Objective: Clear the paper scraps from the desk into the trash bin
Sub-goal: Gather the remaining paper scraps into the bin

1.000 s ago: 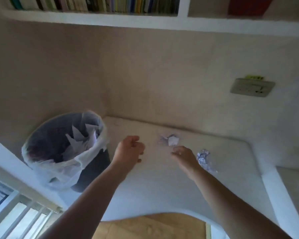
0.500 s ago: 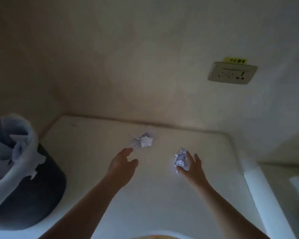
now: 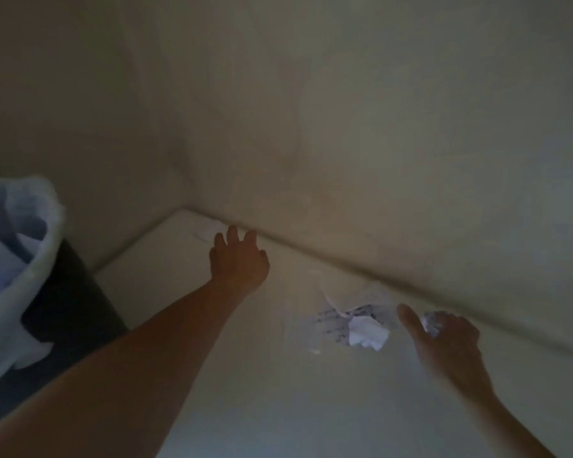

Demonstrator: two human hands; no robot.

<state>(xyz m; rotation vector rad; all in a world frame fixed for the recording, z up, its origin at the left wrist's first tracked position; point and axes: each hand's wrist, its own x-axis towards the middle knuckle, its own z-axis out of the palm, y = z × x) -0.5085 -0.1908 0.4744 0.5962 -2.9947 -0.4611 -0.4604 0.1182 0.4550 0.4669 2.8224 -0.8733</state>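
A crumpled white paper scrap with printed lines lies on the white desk near the back wall. Just to its right, my right hand is closed on a smaller crumpled paper ball, with the thumb pointing toward the loose scrap. My left hand reaches into the desk's far left corner with fingers spread and nothing in it; a faint flat paper edge shows just beyond the fingertips. The dark trash bin, lined with a white bag and holding paper, stands at the left edge.
A beige wall closes the back and left of the desk. The bin sits against the desk's left side. The picture is dim and blurred.
My right hand has carried the paper ball to the right of the loose scrap. My left hand has moved from beside the scrap toward the far left corner. The view has swung right and down.
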